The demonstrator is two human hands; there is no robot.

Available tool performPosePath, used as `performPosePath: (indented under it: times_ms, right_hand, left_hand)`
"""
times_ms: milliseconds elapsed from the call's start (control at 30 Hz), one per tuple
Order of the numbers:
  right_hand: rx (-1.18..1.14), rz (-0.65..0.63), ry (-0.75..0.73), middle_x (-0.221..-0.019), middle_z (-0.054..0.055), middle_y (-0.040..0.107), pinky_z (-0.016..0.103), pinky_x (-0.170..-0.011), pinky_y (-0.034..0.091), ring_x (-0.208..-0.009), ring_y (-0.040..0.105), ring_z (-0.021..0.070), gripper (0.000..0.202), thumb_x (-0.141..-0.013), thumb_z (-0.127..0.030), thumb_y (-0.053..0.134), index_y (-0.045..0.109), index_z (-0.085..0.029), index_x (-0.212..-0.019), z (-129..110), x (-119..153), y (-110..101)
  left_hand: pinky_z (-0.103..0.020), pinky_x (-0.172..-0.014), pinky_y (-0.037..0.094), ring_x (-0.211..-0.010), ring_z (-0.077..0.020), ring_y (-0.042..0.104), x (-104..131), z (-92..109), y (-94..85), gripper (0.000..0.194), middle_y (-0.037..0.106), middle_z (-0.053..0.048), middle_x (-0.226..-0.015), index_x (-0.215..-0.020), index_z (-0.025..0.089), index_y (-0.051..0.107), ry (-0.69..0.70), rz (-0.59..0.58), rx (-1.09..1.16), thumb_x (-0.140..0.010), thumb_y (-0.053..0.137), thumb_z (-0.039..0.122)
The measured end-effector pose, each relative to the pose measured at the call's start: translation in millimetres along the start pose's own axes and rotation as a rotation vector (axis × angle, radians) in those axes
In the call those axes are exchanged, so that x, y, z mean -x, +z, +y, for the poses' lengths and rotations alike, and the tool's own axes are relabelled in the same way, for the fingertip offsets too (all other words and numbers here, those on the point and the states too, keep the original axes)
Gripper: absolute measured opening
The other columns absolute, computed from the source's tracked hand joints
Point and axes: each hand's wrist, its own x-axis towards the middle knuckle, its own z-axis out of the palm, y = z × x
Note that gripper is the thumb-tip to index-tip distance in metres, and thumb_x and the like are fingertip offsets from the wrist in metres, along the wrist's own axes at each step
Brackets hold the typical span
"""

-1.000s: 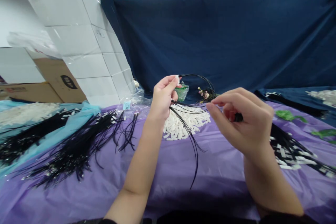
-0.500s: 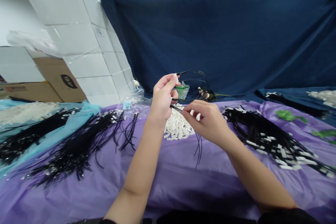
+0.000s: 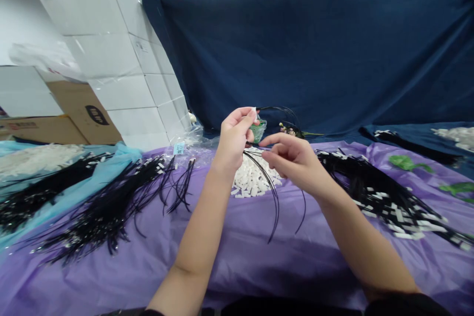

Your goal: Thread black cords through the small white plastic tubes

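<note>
While L hand (image 3: 234, 139) holds blk cords (image 3: 277, 207), R hand (image 3: 296, 160) is beside 'em

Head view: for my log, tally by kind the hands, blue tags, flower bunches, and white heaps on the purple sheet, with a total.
Hands: 2 (left hand, right hand)
Blue tag: 1
Flower bunch: 1
White heap on the purple sheet: 1
Total: 5
</note>
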Motion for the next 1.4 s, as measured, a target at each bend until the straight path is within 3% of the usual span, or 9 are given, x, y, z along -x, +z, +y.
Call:
performPosePath:
  times_ms: [100, 167, 367, 533, 700, 900, 1067, 1200, 1400]
  right_hand:
    - [-0.378, -0.153, 0.153, -0.073, -0.002, 0.065, 0.019, -0.036, 0.036, -0.043, 0.051, 0.0077, 0.024, -0.086, -0.035, 0.059, 0.062, -0.021, -0.104, -3.0, -3.8, -12.8]
    - [-0.469, -0.141, 0.181, -0.086, 0.003, 0.069, 0.02, -0.036, 0.039, -0.049, 0.058, 0.0099, 0.021, -0.085, -0.034, 0.055, 0.063, -0.02, -0.098, -4.0, -6.7, -19.8]
    - [-0.518, 0.237, 0.097, -0.071, -0.006, 0.056, 0.017, -0.036, 0.035, -0.043, 0.05, 0.0052, 0.022, -0.077, -0.039, 0.068, 0.06, -0.023, -0.09, -4.0, -16.2, -28.9]
    - [-0.45, 0.611, -0.055, -0.072, -0.006, 0.053, 0.019, -0.039, 0.033, -0.043, 0.041, 0.0043, 0.014, -0.087, -0.041, 0.063, 0.062, -0.028, -0.091, -6.4, -15.8, -61.7]
    - [-0.276, 0.699, -0.179, -0.097, 0.003, 0.061, 0.023, -0.049, 0.04, -0.057, 0.05, 0.0074, 0.031, -0.1, -0.049, 0.037, 0.064, -0.035, -0.107, -12.4, -5.3, -94.4]
    - [-0.324, 0.507, -0.377, -0.076, -0.004, 0.051, 0.038, -0.078, 0.058, -0.067, 0.058, 0.0112, 0.02, -0.085, -0.055, 0.063, 0.067, -0.037, -0.093, -17.7, -2.5, -66.3]
    - [-0.12, 0.417, -0.422, -0.059, -0.006, 0.056, 0.033, -0.06, 0.057, -0.052, 0.054, 0.0118, 0.022, -0.072, -0.034, 0.079, 0.068, -0.027, -0.09, -12.5, -0.4, -36.5]
    - [0.293, 0.429, -0.361, -0.067, 0.0, 0.067, 0.027, -0.05, 0.047, -0.054, 0.058, 0.0117, 0.007, -0.074, -0.024, 0.077, 0.072, -0.022, -0.08, -7.7, 1.4, -26.1]
    - [0.674, 0.455, -0.51, -0.063, -0.001, 0.066, 0.026, -0.051, 0.041, -0.052, 0.052, 0.0097, 0.007, -0.081, -0.02, 0.069, 0.071, -0.02, -0.075, -5.8, -0.2, -24.1]
  left_hand:
    - [-0.017, -0.036, 0.018, -0.037, 0.0012, 0.037, -0.3, -0.9, 0.1, 0.009, 0.054, 0.003, -0.072, -0.087, 0.015, 0.06, -0.008, -0.003, -0.011, -0.088, 0.06, 0.024]
    - [-0.017, -0.036, 0.018, -0.037, 0.0011, 0.037, -0.5, -1.3, 0.3, 0.009, 0.054, 0.003, -0.071, -0.088, 0.015, 0.06, -0.017, -0.004, -0.017, -0.088, 0.06, 0.024]
    - [-0.019, -0.037, 0.018, -0.038, 0.0012, 0.035, -0.7, -2.3, 1.4, 0.01, 0.054, 0.004, -0.07, -0.086, 0.016, 0.06, -0.021, -0.014, -0.029, -0.089, 0.061, 0.026]
    - [-0.019, -0.037, 0.019, -0.038, 0.0012, 0.035, -1.5, -2.5, 0.3, 0.009, 0.054, 0.004, -0.07, -0.084, 0.016, 0.06, -0.016, -0.012, -0.023, -0.088, 0.06, 0.024]
    - [-0.019, -0.037, 0.017, -0.038, 0.0009, 0.035, -2.3, -4.0, -0.7, 0.01, 0.055, 0.003, -0.071, -0.086, 0.016, 0.06, -0.029, -0.023, -0.021, -0.088, 0.061, 0.027]
    - [-0.019, -0.037, 0.017, -0.037, 0.0009, 0.035, -1.7, -3.3, 0.0, 0.01, 0.055, 0.004, -0.07, -0.087, 0.016, 0.061, -0.021, -0.041, -0.018, -0.088, 0.061, 0.026]
    - [-0.019, -0.038, 0.022, -0.038, 0.0007, 0.036, 1.3, -1.3, 1.8, 0.011, 0.056, 0.003, -0.07, -0.086, 0.016, 0.061, -0.021, -0.071, -0.037, -0.087, 0.063, 0.027]
    - [-0.018, -0.039, 0.024, -0.041, 0.0004, 0.036, 5.4, 0.0, 4.1, 0.012, 0.057, 0.003, -0.072, -0.086, 0.016, 0.061, 0.01, -0.151, -0.066, -0.086, 0.064, 0.028]
    - [-0.019, -0.04, 0.027, -0.043, -0.0006, 0.037, 10.1, 1.3, 6.3, 0.012, 0.058, 0.002, -0.072, -0.09, 0.016, 0.065, 0.052, -0.204, -0.081, -0.086, 0.064, 0.027]
